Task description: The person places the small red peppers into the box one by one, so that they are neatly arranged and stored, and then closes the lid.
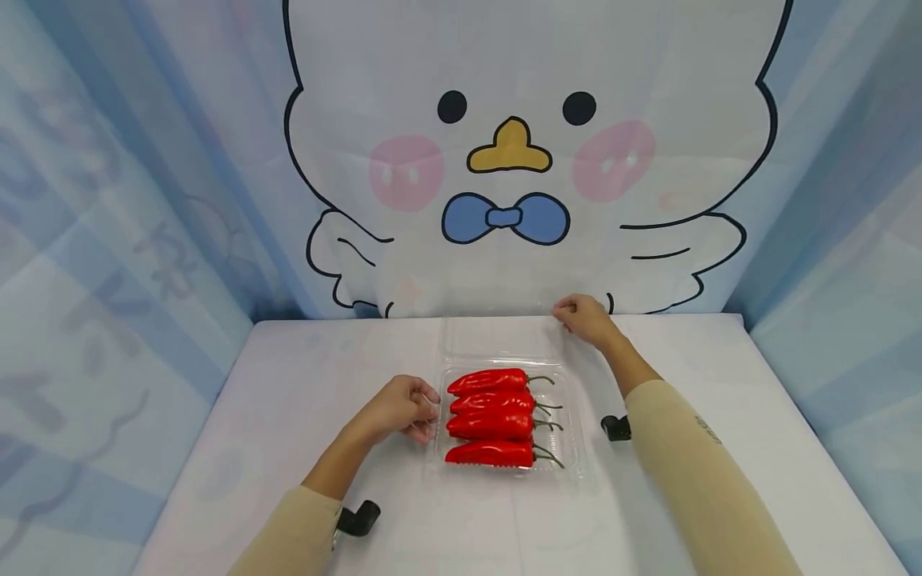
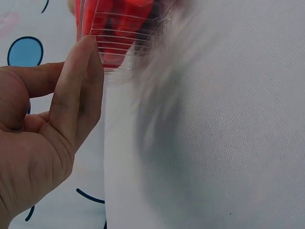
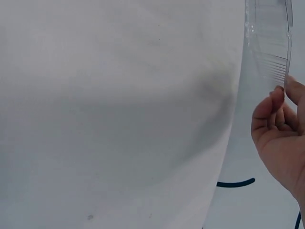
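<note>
Several red peppers (image 1: pixel 493 424) with green stems lie side by side in the base of a clear plastic clamshell box (image 1: pixel 574 436). Its clear lid (image 1: pixel 500 340) is swung back towards the far edge of the table. My right hand (image 1: pixel 585 318) pinches the lid's far right corner between thumb and fingers; the ribbed lid (image 3: pixel 274 52) rises above those fingers in the right wrist view. At the left wall of the base is my left hand (image 1: pixel 405 408), its fingers extended and fingertips right at the plastic. In the left wrist view, red peppers (image 2: pixel 114 28) show through the ribbed wall.
A white-covered table (image 1: pixel 302 424) holds the box near its middle. Behind it hangs a curtain (image 1: pixel 504 272) with a cartoon bird, and patterned blue curtains (image 1: pixel 108 280) flank both sides. Black wrist mounts (image 1: pixel 358 518) stick out beside the sleeves.
</note>
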A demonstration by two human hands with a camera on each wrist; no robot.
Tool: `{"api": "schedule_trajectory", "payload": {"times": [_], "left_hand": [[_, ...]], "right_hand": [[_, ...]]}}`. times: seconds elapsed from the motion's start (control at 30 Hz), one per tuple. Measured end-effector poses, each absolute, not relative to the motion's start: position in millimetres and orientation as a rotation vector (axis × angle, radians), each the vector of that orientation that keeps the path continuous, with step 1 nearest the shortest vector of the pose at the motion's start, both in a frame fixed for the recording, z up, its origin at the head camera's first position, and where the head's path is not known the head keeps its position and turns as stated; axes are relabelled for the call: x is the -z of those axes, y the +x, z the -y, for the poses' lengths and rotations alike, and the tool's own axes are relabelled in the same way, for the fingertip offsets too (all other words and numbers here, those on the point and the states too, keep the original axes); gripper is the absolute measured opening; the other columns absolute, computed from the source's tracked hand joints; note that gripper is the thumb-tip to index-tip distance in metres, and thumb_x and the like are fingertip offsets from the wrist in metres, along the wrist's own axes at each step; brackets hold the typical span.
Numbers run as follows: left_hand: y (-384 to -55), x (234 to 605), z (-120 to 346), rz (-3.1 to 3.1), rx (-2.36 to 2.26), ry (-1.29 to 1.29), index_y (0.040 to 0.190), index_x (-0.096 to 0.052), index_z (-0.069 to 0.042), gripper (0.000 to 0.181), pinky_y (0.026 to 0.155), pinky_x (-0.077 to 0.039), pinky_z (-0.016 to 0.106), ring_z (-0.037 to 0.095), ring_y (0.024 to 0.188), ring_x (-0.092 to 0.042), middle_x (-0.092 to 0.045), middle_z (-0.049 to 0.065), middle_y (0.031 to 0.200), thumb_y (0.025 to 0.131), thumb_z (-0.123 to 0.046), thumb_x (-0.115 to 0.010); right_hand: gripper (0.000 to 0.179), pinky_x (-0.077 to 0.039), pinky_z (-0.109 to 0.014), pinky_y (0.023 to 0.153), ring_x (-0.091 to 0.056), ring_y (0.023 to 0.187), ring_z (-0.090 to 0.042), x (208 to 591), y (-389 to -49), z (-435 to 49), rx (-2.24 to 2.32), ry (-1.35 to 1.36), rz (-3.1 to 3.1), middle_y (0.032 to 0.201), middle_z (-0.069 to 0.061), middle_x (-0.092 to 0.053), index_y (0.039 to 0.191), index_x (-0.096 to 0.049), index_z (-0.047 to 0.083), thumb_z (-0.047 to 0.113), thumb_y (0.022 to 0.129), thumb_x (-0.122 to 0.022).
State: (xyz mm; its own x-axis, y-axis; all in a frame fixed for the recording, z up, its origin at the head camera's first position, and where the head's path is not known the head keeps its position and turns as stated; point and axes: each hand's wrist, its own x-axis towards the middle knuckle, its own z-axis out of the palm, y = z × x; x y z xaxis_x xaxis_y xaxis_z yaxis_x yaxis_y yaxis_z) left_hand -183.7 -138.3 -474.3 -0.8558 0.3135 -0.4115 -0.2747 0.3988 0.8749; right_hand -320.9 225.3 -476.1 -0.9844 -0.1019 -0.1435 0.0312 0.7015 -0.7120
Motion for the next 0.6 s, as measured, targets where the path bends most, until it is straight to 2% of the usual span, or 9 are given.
{"api": "schedule_trajectory", "payload": {"times": [0.17, 0.4, 0.6], "left_hand": [[-184.5, 473.6, 137.9, -2.134, -1.474, 0.021, 0.111, -0.062, 0.003, 0.018, 0.058, -0.064, 0.032, 0.018, 0.057, -0.069, -0.07, 0.015, 0.078, 0.095, -0.001, -0.069], [-185.2, 471.9, 137.2, -2.145, -1.467, 0.012, 0.111, -0.062, 0.003, 0.017, 0.058, -0.064, 0.032, 0.018, 0.057, -0.069, -0.069, 0.014, 0.077, 0.096, -0.001, -0.069], [-185.2, 469.8, 136.5, -2.146, -1.476, 0.012, 0.111, -0.062, 0.004, 0.017, 0.058, -0.064, 0.032, 0.018, 0.056, -0.069, -0.069, 0.015, 0.078, 0.095, 0.0, -0.068]], "right_hand": [[0.038, -0.051, -0.024, 0.072, -0.06, 0.086, -0.018, 470.4, -322.3, -226.7, 1.191, -0.058, -2.729, 0.106, -0.016, -0.064, 0.131, -0.058, -0.004, 0.026, 0.107, -0.057], [0.036, -0.058, -0.03, 0.083, -0.064, 0.099, -0.027, 457.9, -321.1, -229.4, 1.303, -0.118, -2.709, 0.116, -0.023, -0.065, 0.132, -0.056, -0.003, 0.024, 0.108, -0.056], [0.034, -0.059, -0.03, 0.085, -0.066, 0.104, -0.032, 447.6, -317.8, -233.5, 1.332, -0.172, -2.722, 0.12, -0.025, -0.065, 0.132, -0.056, -0.005, 0.019, 0.108, -0.054]]}}
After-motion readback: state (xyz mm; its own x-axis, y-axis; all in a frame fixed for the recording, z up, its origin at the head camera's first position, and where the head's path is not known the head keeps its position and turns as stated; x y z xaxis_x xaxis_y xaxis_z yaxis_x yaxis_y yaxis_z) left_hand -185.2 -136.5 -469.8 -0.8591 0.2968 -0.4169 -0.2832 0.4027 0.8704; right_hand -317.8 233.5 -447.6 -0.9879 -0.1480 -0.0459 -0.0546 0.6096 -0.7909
